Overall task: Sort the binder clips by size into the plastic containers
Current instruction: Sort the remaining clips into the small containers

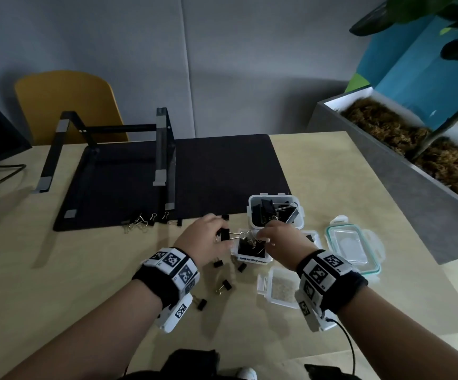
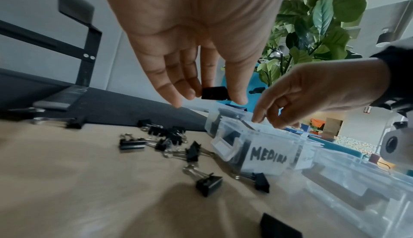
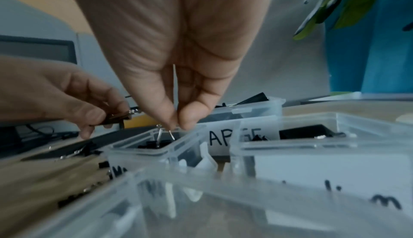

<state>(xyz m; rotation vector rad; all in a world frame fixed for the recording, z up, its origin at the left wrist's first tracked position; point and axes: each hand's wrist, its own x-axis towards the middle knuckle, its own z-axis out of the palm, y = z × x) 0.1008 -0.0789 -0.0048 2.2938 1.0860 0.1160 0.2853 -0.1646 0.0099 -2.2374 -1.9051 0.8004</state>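
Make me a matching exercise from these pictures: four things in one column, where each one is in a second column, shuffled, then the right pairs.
1. left hand
2. right hand
3. large clips
4. teal-rimmed lid

a. in the far container
b. pinching a wire handle over the medium container
c. flat on the table, rightmost
d. holding a black clip

Pairs: 1-d, 2-b, 3-a, 4-c

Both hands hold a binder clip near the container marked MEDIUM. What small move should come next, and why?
Probably the right hand should let go: it pinches the wire handles of a clip already hanging inside the MEDIUM container. The left hand holds its own clip just beside the rim, waiting its turn.
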